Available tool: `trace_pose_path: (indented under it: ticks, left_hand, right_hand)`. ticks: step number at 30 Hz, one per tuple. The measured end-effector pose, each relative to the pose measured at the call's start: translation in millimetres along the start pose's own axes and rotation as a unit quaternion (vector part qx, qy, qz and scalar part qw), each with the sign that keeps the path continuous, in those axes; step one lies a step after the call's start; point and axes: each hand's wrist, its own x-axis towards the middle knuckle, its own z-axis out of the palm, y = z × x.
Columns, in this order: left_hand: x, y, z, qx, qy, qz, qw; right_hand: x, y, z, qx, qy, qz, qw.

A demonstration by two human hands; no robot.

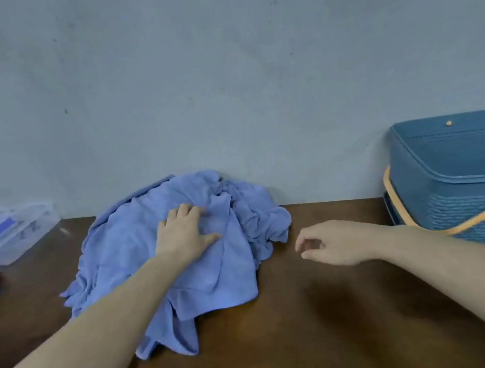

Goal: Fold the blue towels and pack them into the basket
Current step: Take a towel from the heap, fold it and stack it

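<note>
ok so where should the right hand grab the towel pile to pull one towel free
Probably the loose flap on the right side of the towel pile, hanging out toward the right hand. Come in from the right, low over the table, and pinch that edge. The left hand rests flat on the mound's middle, so the free right edge is the clearest hold.

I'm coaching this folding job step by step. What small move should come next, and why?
Probably bring the right hand, which holds nothing, to the towel pile. The left hand lies on the unfolded heap, so one towel needs pulling free.
</note>
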Motion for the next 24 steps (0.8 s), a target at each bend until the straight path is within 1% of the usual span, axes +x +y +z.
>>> trace_pose_path:
  ticks: [3, 4, 6, 9, 11, 13, 15, 18, 20, 24]
  left_hand:
    - [16.5, -5.8, 4.7, 0.008, 0.03, 0.028, 0.999]
    - [20.5, -7.4, 8.2, -0.015, 0.042, 0.029, 0.999]
    - [23.1, 0.7, 9.4, -0.115, 0.048, 0.025, 0.992]
    - [25.6, 15.8, 6.0, -0.264, 0.045, -0.013, 0.963]
    - [22.0, 30.7, -2.9, -0.315, 0.056, -0.03, 0.947]
    - [12.5, 47.2, -14.3, -0.35, 0.056, -0.025, 0.935]
    - [-3.1, 64.0, -26.3, -0.369, 0.038, -0.003, 0.929]
    - [-31.4, 92.5, -37.7, -0.401, -0.017, 0.042, 0.915]
    - [-45.3, 113.3, -36.7, -0.415, -0.046, 0.062, 0.907]
    - [-64.3, 147.9, -27.8, -0.45, -0.08, 0.106, 0.883]
  right_hand:
    - [15.8, -4.0, -1.9, 0.01, -0.002, 0.012, 1.0]
    - [19.9, -2.4, -0.1, 0.007, -0.003, 0.012, 1.0]
    - [19.3, -2.1, -2.3, 0.018, 0.004, 0.016, 1.0]
    - [8.9, 5.5, -4.2, 0.032, 0.032, 0.021, 0.999]
    - [-2.8, 10.8, -3.3, 0.048, 0.061, 0.02, 0.997]
    - [-17.8, 16.4, 0.1, 0.067, 0.084, 0.023, 0.994]
    - [-36.1, 20.2, 4.5, 0.089, 0.097, 0.026, 0.991]
    - [-61.2, 22.0, 7.0, 0.121, 0.131, 0.024, 0.984]
    - [-74.1, 21.4, 5.6, 0.142, 0.157, 0.021, 0.977]
    - [-87.7, 15.2, 9.9, 0.189, 0.175, 0.005, 0.966]
